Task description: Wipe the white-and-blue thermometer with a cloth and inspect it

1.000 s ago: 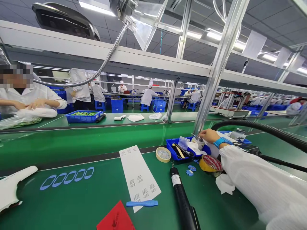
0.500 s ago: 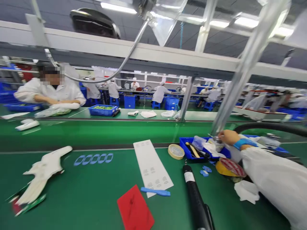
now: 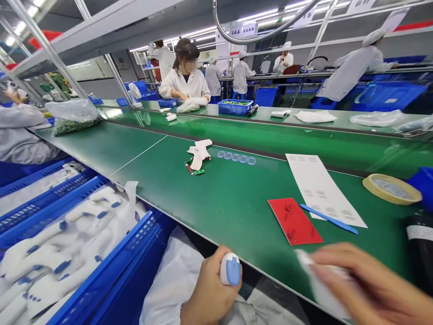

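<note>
My view has swung left since half a second ago: the long green tabletop (image 3: pixel 216 198) now runs away to the far left, and one big blue crate (image 3: pixel 111 275) full of white housings with blue buttons sits at my near left, which was out of sight before. One co-worker (image 3: pixel 184 83) in white sits across the far side of the line, others stand further back.

My right hand (image 3: pixel 368 284), which was reaching into the blue tray at the far right earlier, is now at the near right edge of the tabletop, blurred, its fingers (image 3: pixel 341 259) curled about one pale strip or wipe (image 3: pixel 318 284); I cannot tell how tightly. My left hand (image 3: pixel 211 289), not seen earlier, is below the near edge, fingers wrapped closed around one white device with a blue button (image 3: pixel 230 269), held upright.

On the tabletop lie one white label sheet (image 3: pixel 321 187), one red card (image 3: pixel 293 221) just left of it, one tape roll (image 3: pixel 391 188) at the right, one blue stick (image 3: pixel 328 219) across the sheet's near corner, one white housing (image 3: pixel 199 153) further off, and a row of five blue rings (image 3: pixel 236 157).
</note>
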Demonstrator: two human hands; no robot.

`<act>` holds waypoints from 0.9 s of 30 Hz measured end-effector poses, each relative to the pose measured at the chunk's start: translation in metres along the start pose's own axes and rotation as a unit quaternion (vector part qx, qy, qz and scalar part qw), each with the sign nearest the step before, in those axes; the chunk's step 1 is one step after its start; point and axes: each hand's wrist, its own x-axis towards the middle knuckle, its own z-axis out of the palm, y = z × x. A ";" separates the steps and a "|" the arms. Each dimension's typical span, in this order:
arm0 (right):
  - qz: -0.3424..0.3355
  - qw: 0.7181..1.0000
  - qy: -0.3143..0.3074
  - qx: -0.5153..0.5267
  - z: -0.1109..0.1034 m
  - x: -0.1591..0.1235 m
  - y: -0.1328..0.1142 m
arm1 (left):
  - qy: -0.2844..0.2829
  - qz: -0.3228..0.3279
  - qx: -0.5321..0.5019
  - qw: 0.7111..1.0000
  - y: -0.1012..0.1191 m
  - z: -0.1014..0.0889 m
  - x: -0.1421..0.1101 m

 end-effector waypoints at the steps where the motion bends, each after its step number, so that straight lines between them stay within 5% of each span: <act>1: -0.015 0.998 -0.050 0.029 0.011 -0.005 -0.013 | -0.001 0.012 -0.005 1.000 0.000 0.000 0.000; 4: -0.053 0.981 -0.154 0.103 0.046 -0.012 -0.039 | -0.017 0.046 -0.046 0.998 0.001 -0.003 -0.002; 9: -0.100 0.977 -0.165 0.095 0.079 -0.016 -0.046 | -0.026 0.060 -0.089 0.994 0.002 -0.005 -0.002; 12: -0.077 0.985 -0.131 0.083 0.081 -0.016 -0.042 | -0.022 0.043 -0.072 0.996 0.002 -0.005 -0.002; 16: -0.101 0.976 -0.171 0.086 0.078 -0.015 -0.041 | -0.030 0.055 -0.070 0.996 0.002 -0.005 -0.003; 27: -0.101 0.978 -0.161 0.084 0.080 -0.014 -0.041 | -0.042 0.051 -0.062 0.996 0.004 -0.006 -0.002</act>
